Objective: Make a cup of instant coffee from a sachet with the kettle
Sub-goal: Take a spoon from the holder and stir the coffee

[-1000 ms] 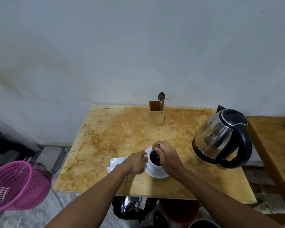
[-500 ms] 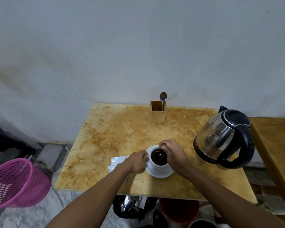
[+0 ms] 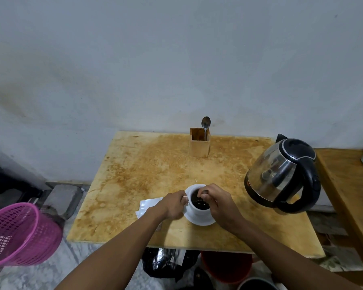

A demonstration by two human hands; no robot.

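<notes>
Fingers [image 3: 204, 196] pinching steel spoon [image 3: 205, 192], round white cup [image 3: 198, 210]

A modest home kitchen corner, evidenced by a stained wooden table [image 3: 134, 174] against a bare plastered wall [image 3: 176, 59], an electric kettle [image 3: 281, 174] right of the gripped cup [image 3: 194, 208], a wooden utensil holder [image 3: 199, 146] beyond it, and a pink plastic basket [image 3: 17, 233] far left.

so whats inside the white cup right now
Dark coffee fills the white cup, and the right hand holds a spoon dipped into it. The spoon's bowl is hidden under the liquid. The left hand grips the cup's handle.
</notes>
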